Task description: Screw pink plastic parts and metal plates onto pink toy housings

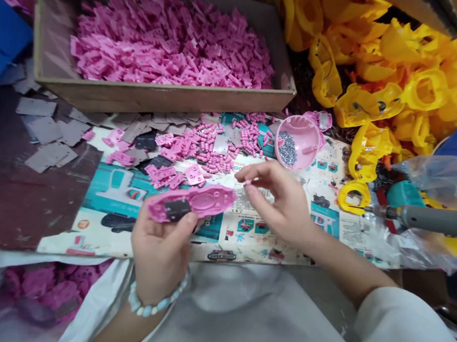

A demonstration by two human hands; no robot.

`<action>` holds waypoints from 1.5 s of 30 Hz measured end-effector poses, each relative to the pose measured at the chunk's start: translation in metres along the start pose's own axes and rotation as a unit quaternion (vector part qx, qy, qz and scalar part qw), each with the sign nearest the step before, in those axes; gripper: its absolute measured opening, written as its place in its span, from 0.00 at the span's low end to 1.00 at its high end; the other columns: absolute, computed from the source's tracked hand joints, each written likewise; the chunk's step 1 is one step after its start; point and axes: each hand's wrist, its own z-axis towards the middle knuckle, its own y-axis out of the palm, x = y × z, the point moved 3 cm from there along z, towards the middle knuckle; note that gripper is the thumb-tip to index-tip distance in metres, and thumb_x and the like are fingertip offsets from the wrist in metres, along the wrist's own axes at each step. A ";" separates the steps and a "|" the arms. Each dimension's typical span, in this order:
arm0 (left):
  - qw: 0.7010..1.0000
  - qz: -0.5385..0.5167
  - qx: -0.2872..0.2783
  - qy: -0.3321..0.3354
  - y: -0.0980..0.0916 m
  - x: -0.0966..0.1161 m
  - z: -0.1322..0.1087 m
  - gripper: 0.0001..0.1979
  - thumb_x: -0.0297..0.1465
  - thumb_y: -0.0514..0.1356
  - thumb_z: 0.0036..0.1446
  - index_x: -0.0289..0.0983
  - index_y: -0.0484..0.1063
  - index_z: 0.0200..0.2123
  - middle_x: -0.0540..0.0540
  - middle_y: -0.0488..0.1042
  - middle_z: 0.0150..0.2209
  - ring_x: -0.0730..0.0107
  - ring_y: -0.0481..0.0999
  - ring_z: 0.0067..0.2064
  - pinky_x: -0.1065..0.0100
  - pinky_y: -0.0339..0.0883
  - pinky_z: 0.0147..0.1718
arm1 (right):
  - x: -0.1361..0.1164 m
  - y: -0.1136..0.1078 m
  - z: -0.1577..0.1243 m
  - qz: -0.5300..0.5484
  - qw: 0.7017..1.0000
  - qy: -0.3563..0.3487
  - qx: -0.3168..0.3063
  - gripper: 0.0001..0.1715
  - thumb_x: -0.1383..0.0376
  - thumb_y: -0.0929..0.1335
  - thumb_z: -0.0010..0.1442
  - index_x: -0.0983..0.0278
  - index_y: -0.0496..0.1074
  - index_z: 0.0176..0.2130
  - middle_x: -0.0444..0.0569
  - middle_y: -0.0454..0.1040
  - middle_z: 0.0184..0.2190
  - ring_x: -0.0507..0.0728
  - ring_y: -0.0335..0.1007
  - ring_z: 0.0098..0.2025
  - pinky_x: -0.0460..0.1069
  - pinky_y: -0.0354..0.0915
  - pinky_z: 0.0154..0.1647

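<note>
Pinching a pink shell [212, 200] between thumb and fingers near the centre of the frame, the left hand [163, 245] displays a dark piece [176, 209] already inside; the right hand [281, 207], fingers pinching a small pink part [247, 182], hovers apart, the shell yet uncovered.

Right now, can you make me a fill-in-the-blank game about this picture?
1. The pink shell is held in the person's ____ hand.
2. The pale beads worn on that side form a ____.
3. The large box is heaped with parts coloured ____.
4. The plastic pieces piled at the upper right are mostly ____.

Missing words: left; bracelet; pink; yellow.
</note>
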 end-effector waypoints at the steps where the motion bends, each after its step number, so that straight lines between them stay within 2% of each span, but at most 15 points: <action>1: 1.000 0.020 -0.018 -0.016 0.005 -0.003 -0.002 0.15 0.29 0.68 0.46 0.37 0.68 0.37 0.50 0.73 0.36 0.72 0.75 0.38 0.70 0.73 0.39 | -0.004 0.001 -0.009 0.042 0.998 0.033 0.034 0.07 0.72 0.63 0.62 0.63 0.63 0.41 0.49 0.71 0.41 0.51 0.70 0.44 0.47 0.71 0.42; 3: 0.989 0.108 -0.101 -0.030 0.014 -0.006 -0.004 0.11 0.30 0.66 0.48 0.35 0.67 0.34 0.50 0.72 0.32 0.73 0.74 0.32 0.74 0.71 0.32 | -0.010 0.003 -0.023 0.022 0.993 0.028 0.110 0.10 0.73 0.65 0.60 0.61 0.64 0.41 0.47 0.72 0.38 0.51 0.72 0.40 0.47 0.71 0.38; 5: 0.947 0.232 -0.221 -0.017 0.023 -0.004 -0.006 0.09 0.32 0.63 0.51 0.33 0.67 0.29 0.50 0.69 0.26 0.77 0.68 0.25 0.77 0.64 0.23 | -0.013 0.004 -0.028 -0.052 0.986 -0.015 0.155 0.12 0.75 0.65 0.58 0.60 0.63 0.40 0.45 0.73 0.34 0.50 0.73 0.37 0.46 0.71 0.36; 7: 0.884 0.331 -0.331 0.000 0.028 0.001 -0.005 0.11 0.35 0.60 0.55 0.33 0.68 0.26 0.51 0.67 0.21 0.77 0.64 0.22 0.77 0.59 0.19 | -0.012 0.003 -0.028 -0.108 0.985 -0.048 0.125 0.11 0.75 0.64 0.59 0.61 0.63 0.41 0.46 0.74 0.34 0.50 0.73 0.38 0.46 0.71 0.38; 10: 0.827 0.399 -0.391 0.061 0.031 0.013 0.001 0.12 0.38 0.58 0.58 0.35 0.75 0.36 0.48 0.74 0.28 0.71 0.73 0.28 0.75 0.65 0.26 | -0.012 0.002 -0.024 -0.145 0.985 -0.090 -0.011 0.06 0.71 0.63 0.63 0.62 0.63 0.41 0.45 0.74 0.34 0.50 0.72 0.37 0.47 0.70 0.38; 12: 0.830 0.391 -0.389 0.079 0.033 0.016 0.005 0.14 0.37 0.58 0.59 0.36 0.74 0.45 0.46 0.77 0.38 0.68 0.76 0.36 0.73 0.69 0.33 | -0.014 -0.001 -0.024 -0.136 0.985 -0.094 -0.046 0.06 0.71 0.63 0.63 0.63 0.65 0.41 0.46 0.74 0.34 0.51 0.71 0.37 0.48 0.70 0.38; 14: 0.847 0.351 -0.397 0.040 0.036 0.011 0.006 0.14 0.36 0.57 0.61 0.37 0.73 0.47 0.46 0.77 0.39 0.69 0.77 0.37 0.72 0.69 0.35 | -0.013 -0.011 -0.025 -0.067 0.996 -0.054 0.007 0.08 0.73 0.64 0.61 0.63 0.66 0.41 0.47 0.74 0.36 0.52 0.71 0.39 0.49 0.70 0.41; 17: 0.866 0.303 -0.396 -0.033 0.039 0.000 0.004 0.10 0.33 0.56 0.61 0.35 0.73 0.41 0.48 0.75 0.33 0.72 0.75 0.33 0.74 0.68 0.31 | -0.007 -0.025 -0.030 0.005 0.995 0.020 0.102 0.11 0.75 0.66 0.58 0.61 0.67 0.39 0.46 0.72 0.35 0.52 0.70 0.40 0.51 0.69 0.42; 20: 0.881 0.283 -0.377 -0.042 0.042 -0.005 0.002 0.08 0.33 0.56 0.61 0.34 0.70 0.38 0.49 0.72 0.30 0.75 0.72 0.30 0.77 0.65 0.26 | -0.002 -0.029 -0.034 -0.003 0.996 0.042 0.075 0.11 0.74 0.68 0.58 0.60 0.69 0.39 0.45 0.70 0.33 0.52 0.68 0.37 0.50 0.67 0.36; 22: 0.882 0.300 -0.364 0.005 0.043 -0.004 0.001 0.08 0.33 0.55 0.62 0.34 0.70 0.37 0.50 0.72 0.29 0.77 0.71 0.29 0.78 0.63 0.26 | -0.001 -0.026 -0.036 0.017 0.998 0.034 0.045 0.11 0.74 0.68 0.58 0.60 0.68 0.39 0.46 0.70 0.33 0.51 0.68 0.36 0.50 0.66 0.35; 26: 0.870 0.319 -0.367 0.079 0.046 0.001 -0.001 0.11 0.30 0.53 0.64 0.35 0.73 0.44 0.48 0.76 0.37 0.75 0.75 0.36 0.78 0.66 0.34 | -0.007 -0.026 -0.035 0.007 0.999 0.006 0.049 0.11 0.76 0.68 0.57 0.62 0.69 0.38 0.45 0.71 0.34 0.50 0.68 0.38 0.49 0.67 0.38; 30: 0.857 0.312 -0.395 0.107 0.049 0.007 -0.003 0.14 0.28 0.50 0.66 0.36 0.73 0.48 0.49 0.77 0.42 0.75 0.76 0.42 0.79 0.66 0.38 | -0.020 -0.032 -0.031 -0.033 0.999 -0.009 -0.007 0.13 0.76 0.68 0.58 0.63 0.72 0.42 0.46 0.72 0.36 0.49 0.69 0.39 0.46 0.68 0.40; 37: 0.822 0.370 -0.399 0.168 0.054 0.020 -0.007 0.12 0.25 0.50 0.65 0.36 0.74 0.44 0.52 0.77 0.38 0.79 0.76 0.36 0.80 0.64 0.34 | -0.027 -0.028 -0.024 -0.046 0.996 -0.044 -0.059 0.10 0.76 0.65 0.60 0.72 0.74 0.41 0.50 0.71 0.34 0.46 0.66 0.37 0.41 0.63 0.36; 42: 0.755 0.482 -0.364 0.255 0.051 0.019 -0.009 0.12 0.30 0.50 0.66 0.34 0.72 0.37 0.51 0.75 0.27 0.73 0.73 0.26 0.71 0.58 0.23 | -0.028 -0.024 -0.019 -0.067 0.994 -0.015 -0.081 0.06 0.74 0.67 0.60 0.73 0.74 0.37 0.50 0.72 0.33 0.46 0.66 0.37 0.41 0.62 0.38; 45: 0.756 0.475 -0.356 0.276 0.047 0.018 -0.009 0.12 0.30 0.49 0.66 0.35 0.71 0.36 0.52 0.73 0.25 0.72 0.72 0.24 0.70 0.57 0.22 | -0.029 -0.022 -0.015 -0.040 0.995 -0.002 -0.097 0.04 0.75 0.68 0.59 0.72 0.72 0.37 0.47 0.72 0.33 0.46 0.66 0.37 0.41 0.63 0.39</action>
